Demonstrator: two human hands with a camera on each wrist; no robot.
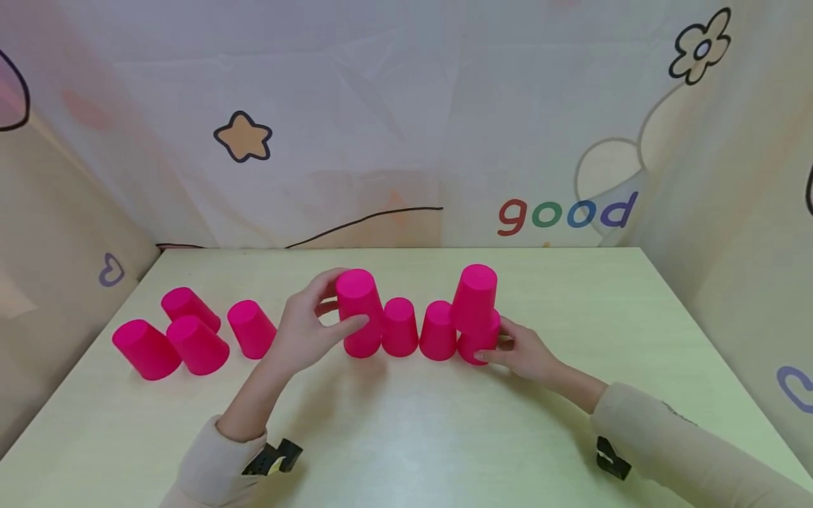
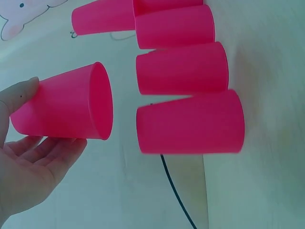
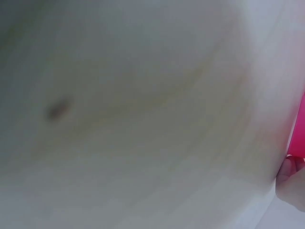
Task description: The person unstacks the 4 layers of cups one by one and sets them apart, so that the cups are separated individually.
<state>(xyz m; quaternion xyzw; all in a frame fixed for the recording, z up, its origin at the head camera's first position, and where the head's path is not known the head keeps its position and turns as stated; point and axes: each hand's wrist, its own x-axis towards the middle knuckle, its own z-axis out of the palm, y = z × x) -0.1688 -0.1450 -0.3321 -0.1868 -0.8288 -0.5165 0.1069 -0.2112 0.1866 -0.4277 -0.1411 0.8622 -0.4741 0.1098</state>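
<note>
My left hand [image 1: 305, 328] holds an upside-down pink cup [image 1: 357, 293] between thumb and fingers, above the left end of a row of upturned pink cups. In the left wrist view a gap separates the held cup's rim [image 2: 101, 102] from the nearest row cup [image 2: 190, 124]. At the row's right end, my right hand [image 1: 524, 349] grips the lower pink cup [image 1: 473, 347] by its side. Another pink cup [image 1: 475, 298] stands upside down on top there. Only a bit of the right hand [image 3: 291, 183] and a pink cup [image 3: 298, 133] enters the right wrist view.
Several more upturned pink cups stand apart on the left of the table, among them one at the front left [image 1: 146, 351] and one nearer the left hand [image 1: 251, 329]. A printed curtain [image 1: 394, 106] hangs behind the pale table [image 1: 406, 437]. Blurred pale material fills most of the right wrist view.
</note>
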